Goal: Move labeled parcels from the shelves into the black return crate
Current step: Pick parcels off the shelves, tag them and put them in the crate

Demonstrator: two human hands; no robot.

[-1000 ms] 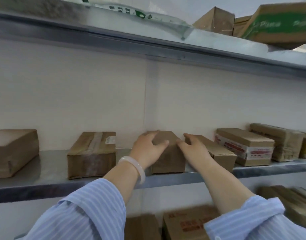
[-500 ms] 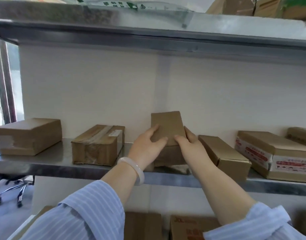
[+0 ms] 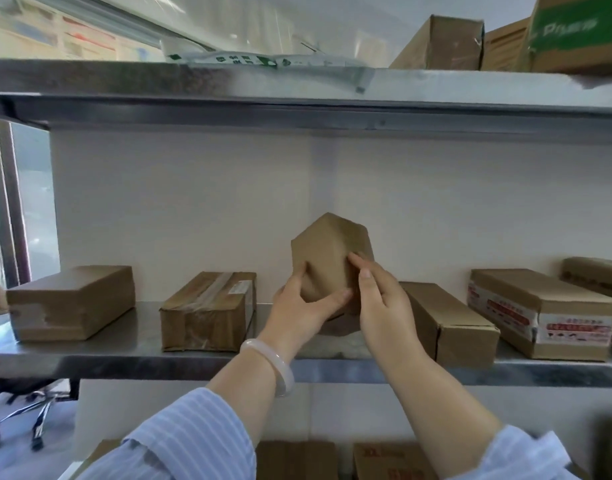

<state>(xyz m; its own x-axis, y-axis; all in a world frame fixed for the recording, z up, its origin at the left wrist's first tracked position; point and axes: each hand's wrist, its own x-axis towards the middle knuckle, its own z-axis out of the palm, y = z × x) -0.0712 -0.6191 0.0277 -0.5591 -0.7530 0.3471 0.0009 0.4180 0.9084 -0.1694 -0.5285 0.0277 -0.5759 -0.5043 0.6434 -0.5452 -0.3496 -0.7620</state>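
Lift-off step: parcel (image 3: pixel 329 251) gripped between left hand (image 3: pixel 297 306) and right hand (image 3: pixel 384 306), tilted over shelf (image 3: pixel 90 358); next, draw back clear of box (image 3: pixel 446 320) just right of right hand, locate unseen crate.

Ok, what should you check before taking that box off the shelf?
1. Both hands grip the brown box, left hand and right hand: ok.
2. Box fully off the shelf: cannot tell, it is tipped up with its lower end close to the shelf.
3. Label showing on it: not ok, the visible faces are plain.
4. Taped box apart from it: ok.
5. Black crate in sight: not ok.
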